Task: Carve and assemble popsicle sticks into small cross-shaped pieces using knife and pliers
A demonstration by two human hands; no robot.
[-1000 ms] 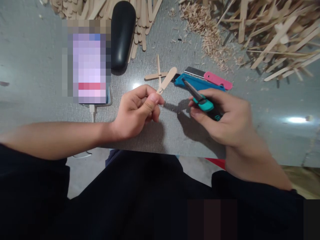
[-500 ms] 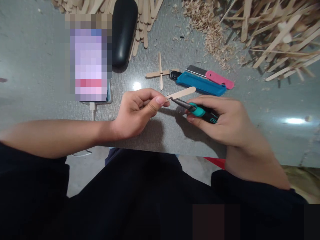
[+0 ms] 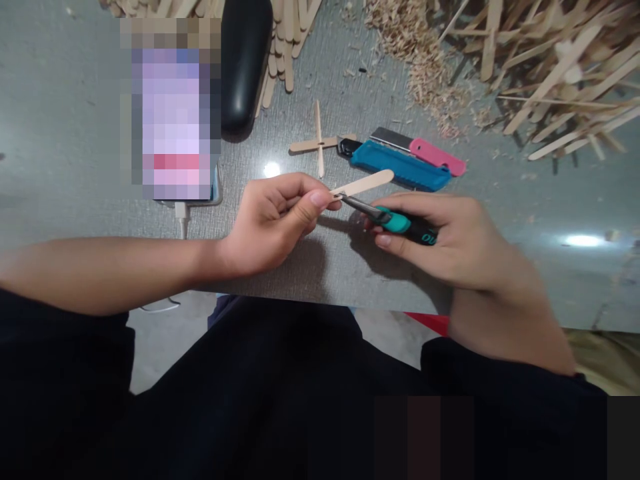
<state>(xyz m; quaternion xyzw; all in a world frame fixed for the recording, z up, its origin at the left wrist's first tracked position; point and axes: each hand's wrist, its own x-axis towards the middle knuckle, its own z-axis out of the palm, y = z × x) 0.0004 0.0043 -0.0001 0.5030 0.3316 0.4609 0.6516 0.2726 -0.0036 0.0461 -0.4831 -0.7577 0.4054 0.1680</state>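
Note:
My left hand (image 3: 283, 223) pinches a flat wooden craft stick (image 3: 367, 183) between thumb and fingers. The stick's rounded free end points right and slightly up. My right hand (image 3: 440, 233) is closed around the black-and-teal handle of a cutter knife (image 3: 393, 220). Its narrow metal front touches the stick's lower edge close to my left thumb; the very tip is too small to make out. Just beyond my hands lie two crossed craft sticks (image 3: 321, 143), a blue snap-off cutter (image 3: 400, 165) and a pink-handled razor (image 3: 437, 157).
A black case (image 3: 247, 67) stands at the back left beside a pile of craft sticks (image 3: 289, 47). The phone (image 3: 173, 127), its screen blurred, has a white cable plugged in. Wood shavings (image 3: 415, 53) and a loose heap of sticks (image 3: 565, 80) cover the table's back right.
The knife's metal front has shifted slightly against the stick, near my left thumb. Both hands keep their grips, and the whole view has moved a little.

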